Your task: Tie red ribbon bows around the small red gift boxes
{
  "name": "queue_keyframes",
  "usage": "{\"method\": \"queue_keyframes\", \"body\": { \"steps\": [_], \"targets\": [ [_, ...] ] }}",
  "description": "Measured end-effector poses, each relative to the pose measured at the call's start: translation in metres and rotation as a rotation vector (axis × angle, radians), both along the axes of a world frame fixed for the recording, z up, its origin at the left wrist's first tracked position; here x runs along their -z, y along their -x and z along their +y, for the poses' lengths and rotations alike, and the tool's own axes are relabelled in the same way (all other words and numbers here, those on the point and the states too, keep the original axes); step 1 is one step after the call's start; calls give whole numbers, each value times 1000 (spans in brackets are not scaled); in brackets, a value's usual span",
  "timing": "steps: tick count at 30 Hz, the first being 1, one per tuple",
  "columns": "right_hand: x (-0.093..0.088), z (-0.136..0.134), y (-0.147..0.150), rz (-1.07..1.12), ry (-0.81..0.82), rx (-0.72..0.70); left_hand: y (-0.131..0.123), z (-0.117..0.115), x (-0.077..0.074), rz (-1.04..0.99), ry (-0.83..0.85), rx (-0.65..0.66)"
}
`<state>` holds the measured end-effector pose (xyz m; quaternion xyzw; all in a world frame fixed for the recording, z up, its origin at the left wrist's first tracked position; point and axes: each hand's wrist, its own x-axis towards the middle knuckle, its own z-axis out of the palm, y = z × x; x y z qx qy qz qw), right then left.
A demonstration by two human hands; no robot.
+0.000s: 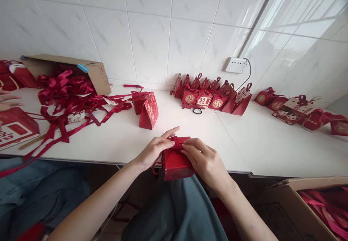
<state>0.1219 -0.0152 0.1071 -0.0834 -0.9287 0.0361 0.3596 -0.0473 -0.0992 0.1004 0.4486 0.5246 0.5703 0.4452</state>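
A small red gift box (178, 168) sits over the table's front edge between my two hands. Across its top lies a red ribbon (178, 144). My left hand (157, 148) presses thumb and fingers on the ribbon from the left, with the index finger stretched out past the box. From the right, my right hand (202, 157) pinches the ribbon, its fingers bent over the box's top edge. A thin red cord loop (156, 167) hangs at the box's left side. Beyond my left hand stands a pair of red boxes, the nearer one a floral, tent-shaped box (149, 113).
Finished-looking red boxes (203, 99) stand in rows by the tiled wall, with more boxes (299, 112) to the right. A carton (99, 78) spills ribbons at left, beside another person's hand (8, 99). An open carton (288, 204) is low at right. A socket strip (236, 65) is on the wall.
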Motion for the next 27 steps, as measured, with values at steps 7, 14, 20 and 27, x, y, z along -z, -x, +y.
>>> {"method": "queue_keyframes", "body": {
  "steps": [7, 14, 20, 27],
  "targets": [
    [-5, 7, -4, -133, -188, -14, -2, 1, 1, -136, -6, 19],
    [-7, 22, -16, 10, -284, -81, 3, -2, 3, 78, -17, -74],
    [2, 33, -31, 19, -286, -95, -5, -20, 3, 597, -135, -349],
    [2, 6, -24, 67, 446, 198, -40, -32, 4, 833, -272, -529]
  ]
}}
